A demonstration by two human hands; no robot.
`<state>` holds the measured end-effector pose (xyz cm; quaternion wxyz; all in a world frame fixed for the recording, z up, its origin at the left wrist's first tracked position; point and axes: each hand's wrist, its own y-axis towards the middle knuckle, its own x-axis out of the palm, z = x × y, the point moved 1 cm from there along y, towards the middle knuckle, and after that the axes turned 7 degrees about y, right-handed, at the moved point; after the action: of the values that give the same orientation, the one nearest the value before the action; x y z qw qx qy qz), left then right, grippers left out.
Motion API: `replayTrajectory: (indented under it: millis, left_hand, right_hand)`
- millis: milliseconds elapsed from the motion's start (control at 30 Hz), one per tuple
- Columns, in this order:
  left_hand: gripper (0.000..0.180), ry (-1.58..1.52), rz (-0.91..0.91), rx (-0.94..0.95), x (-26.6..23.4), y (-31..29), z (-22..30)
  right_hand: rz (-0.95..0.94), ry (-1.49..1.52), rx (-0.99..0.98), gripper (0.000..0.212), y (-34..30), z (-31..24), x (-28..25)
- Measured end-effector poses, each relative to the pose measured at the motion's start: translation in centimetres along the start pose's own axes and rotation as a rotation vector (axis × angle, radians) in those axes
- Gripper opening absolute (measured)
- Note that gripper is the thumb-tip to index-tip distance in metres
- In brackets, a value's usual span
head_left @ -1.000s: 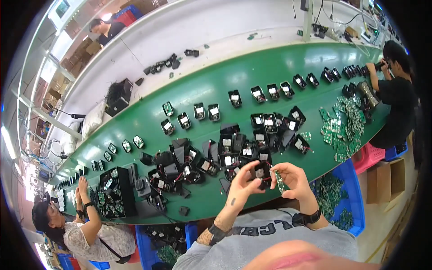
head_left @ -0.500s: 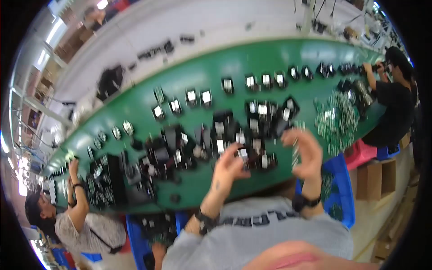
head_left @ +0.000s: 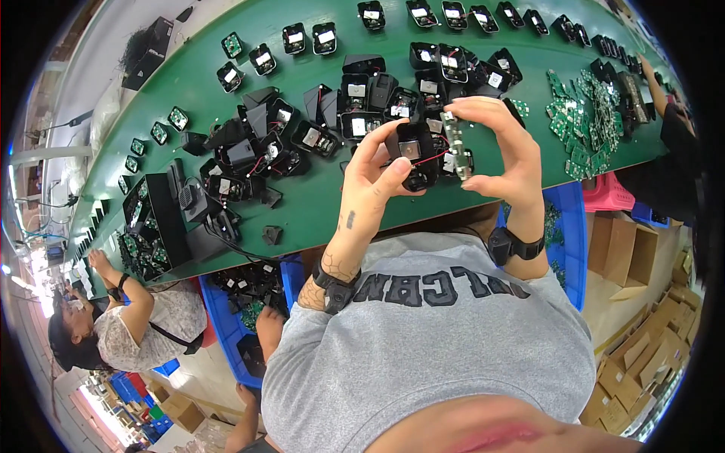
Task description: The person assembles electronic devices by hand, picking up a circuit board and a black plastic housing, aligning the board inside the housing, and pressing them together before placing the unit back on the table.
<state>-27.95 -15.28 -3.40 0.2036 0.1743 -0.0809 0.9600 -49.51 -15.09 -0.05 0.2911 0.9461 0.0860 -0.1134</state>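
Observation:
My left hand (head_left: 371, 175) grips a small open black plastic housing (head_left: 420, 172) between thumb and fingers, its inside facing up. A silvery block shows within it. Pinched edge-on in my right hand (head_left: 507, 155) is a green circuit board (head_left: 458, 145), held just right of the housing. A thin red wire (head_left: 430, 158) runs between the two. Directly beyond my hands sit several similar black housings (head_left: 355, 91) with pale labels, some with red wires. What lies under the held housing is hidden.
A pile of green circuit boards (head_left: 585, 124) lies on the green table (head_left: 302, 75) at right. Rows of housings (head_left: 325, 38) line its far side. Blue bins (head_left: 575, 249) stand below the near edge. Co-workers sit at left (head_left: 151, 325) and far right (head_left: 642, 174).
The view has tilted down, so the table sits higher in the picture. My right hand has brought the circuit board closer to the housing in my left hand.

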Motion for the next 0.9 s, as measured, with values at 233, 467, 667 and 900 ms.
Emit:
replayTrajectory:
  millis: [233, 467, 667, 900]
  left_hand:
    - [0.055, -0.021, 0.013, -0.002, 0.2, 0.3, -0.2]
    - [0.055, -0.018, 0.015, -0.015, 0.3, 0.5, -0.3]
    - [0.056, -0.007, 0.014, -0.004, 0.6, 0.3, -0.3]
    - [0.055, 0.001, 0.028, 0.001, 0.6, 0.0, 0.0]
  right_hand:
    - [-0.076, -0.022, -0.026, 0.066, -0.6, 0.7, 0.7]
    - [-0.008, -0.038, -0.035, 0.068, -0.9, 0.6, 0.2]
    - [-0.041, -0.196, -0.079, 0.059, -0.7, -0.3, 0.1]
    - [-0.123, -0.140, -0.002, 0.054, -1.3, -0.3, -0.4]
